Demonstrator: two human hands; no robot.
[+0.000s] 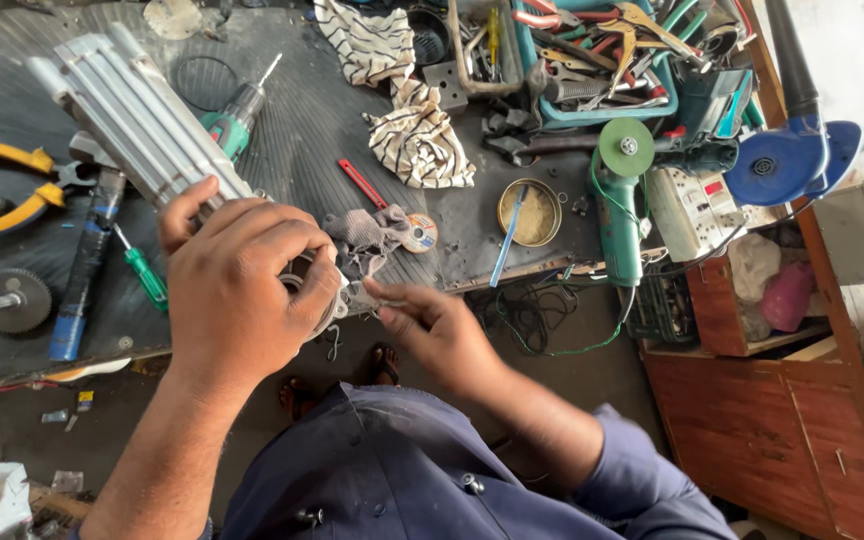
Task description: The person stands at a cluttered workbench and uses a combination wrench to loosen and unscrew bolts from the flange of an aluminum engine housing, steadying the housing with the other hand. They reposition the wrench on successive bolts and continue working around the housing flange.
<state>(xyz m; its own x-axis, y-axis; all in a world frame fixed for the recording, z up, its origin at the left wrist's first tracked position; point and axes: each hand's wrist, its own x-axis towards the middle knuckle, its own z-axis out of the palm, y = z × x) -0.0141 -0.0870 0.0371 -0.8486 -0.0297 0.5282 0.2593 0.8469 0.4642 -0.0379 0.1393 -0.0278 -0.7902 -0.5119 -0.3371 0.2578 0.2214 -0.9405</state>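
**Your hands on the long metal part**

Head view: Your left hand (237, 285) is wrapped tight around the near end of the ribbed metal part (137, 115). Your right hand (432, 320) pinches a small thin tool (372, 290), and its tip points at that same end.

The part looks hard, stiff and a bit heavy. It will not bend. Its smooth ribs may slip, so I think a full grip near the end, as you have now, works best.

The part runs from your left hand up and away over the dark desk (302, 130). Its far end sits near the green drill (232, 120). A grey rag (367, 235) lies just beside your fingers.
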